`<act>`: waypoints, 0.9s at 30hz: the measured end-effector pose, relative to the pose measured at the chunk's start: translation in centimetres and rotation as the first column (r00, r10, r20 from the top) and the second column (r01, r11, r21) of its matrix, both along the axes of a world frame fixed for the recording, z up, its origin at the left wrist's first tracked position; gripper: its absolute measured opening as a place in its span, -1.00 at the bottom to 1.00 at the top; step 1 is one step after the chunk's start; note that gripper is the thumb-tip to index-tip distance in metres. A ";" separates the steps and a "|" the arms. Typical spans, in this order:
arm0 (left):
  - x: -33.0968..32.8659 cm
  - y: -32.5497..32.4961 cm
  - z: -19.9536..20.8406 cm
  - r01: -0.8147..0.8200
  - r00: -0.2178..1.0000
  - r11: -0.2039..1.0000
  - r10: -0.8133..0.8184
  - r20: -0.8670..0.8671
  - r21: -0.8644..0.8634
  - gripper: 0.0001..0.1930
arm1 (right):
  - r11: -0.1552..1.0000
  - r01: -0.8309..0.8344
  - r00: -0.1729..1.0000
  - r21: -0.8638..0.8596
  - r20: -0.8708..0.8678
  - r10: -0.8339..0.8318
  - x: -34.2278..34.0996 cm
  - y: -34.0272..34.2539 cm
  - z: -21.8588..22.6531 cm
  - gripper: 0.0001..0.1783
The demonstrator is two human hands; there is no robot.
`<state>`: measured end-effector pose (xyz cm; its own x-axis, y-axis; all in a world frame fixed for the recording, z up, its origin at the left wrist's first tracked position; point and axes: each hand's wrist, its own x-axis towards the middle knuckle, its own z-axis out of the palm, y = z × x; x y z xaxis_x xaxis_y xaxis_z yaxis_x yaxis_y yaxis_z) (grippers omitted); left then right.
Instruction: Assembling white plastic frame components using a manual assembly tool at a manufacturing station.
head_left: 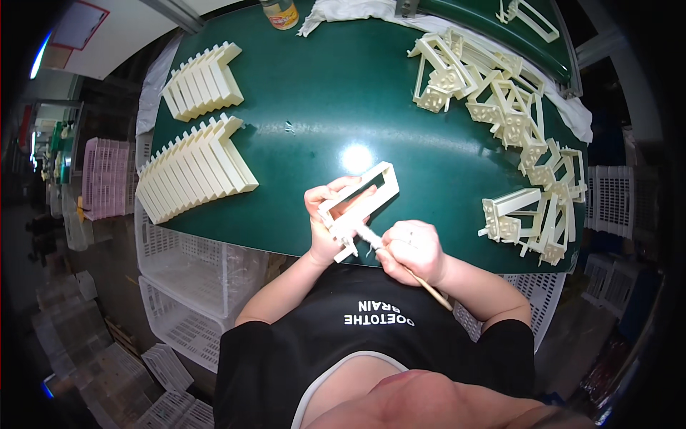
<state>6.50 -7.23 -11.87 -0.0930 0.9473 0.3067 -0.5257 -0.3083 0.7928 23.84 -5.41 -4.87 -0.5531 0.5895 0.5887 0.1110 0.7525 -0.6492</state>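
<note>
Over the near edge of the green table (300, 107), my left hand (323, 239) grips a cream plastic frame (386, 191) with a long rectangular opening. The frame is tilted, its far end pointing up and right. My right hand (414, 250) is closed around a thin wooden stick (431, 292). White fibrous material (369, 237) wraps the stick's upper end, which meets the knobbed near end of the frame. Part of my left hand is hidden behind the frame.
Two neat rows of similar cream frames, an upper row (204, 86) and a lower row (196, 171), stand at left. A loose heap of frames (511, 118) runs down the right side. A jar (280, 14) and white cloth (350, 8) lie at the far edge; white crates (189, 268) sit below.
</note>
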 end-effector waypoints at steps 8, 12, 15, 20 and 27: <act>-0.8 -0.5 -2.9 0.395 0.805 0.889 -0.212 0.555 -0.233 -0.39 | 0.984 0.173 0.970 -0.049 -0.166 -0.179 3.7 0.8 2.3 -0.84; -1.2 -0.1 -1.5 0.487 0.624 0.866 -0.255 0.738 -0.112 -0.51 | 0.994 0.089 0.978 -0.058 -0.183 -0.098 3.1 -0.5 1.5 -0.83; -1.0 0.0 -1.4 0.436 0.729 0.899 -0.331 0.599 -0.033 -0.59 | 0.997 0.072 0.984 -0.017 -0.161 -0.073 2.7 -0.9 1.4 -0.84; -1.0 -0.4 -0.1 0.479 0.661 0.865 -0.246 0.708 -0.147 -0.81 | 0.998 0.034 0.990 -0.044 -0.133 -0.039 2.5 -0.8 1.4 -0.86; 0.1 -0.5 -1.0 0.178 0.939 0.978 -0.202 0.277 0.111 -0.54 | 0.980 -0.008 0.949 -0.200 -0.312 -0.056 0.8 -1.1 0.3 -0.82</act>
<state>6.61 -7.68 -12.90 -0.0090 0.9280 0.3724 -0.7811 -0.2391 0.5769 24.67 -6.51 -4.59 -0.3432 0.7215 0.6013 -0.1064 0.6062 -0.7881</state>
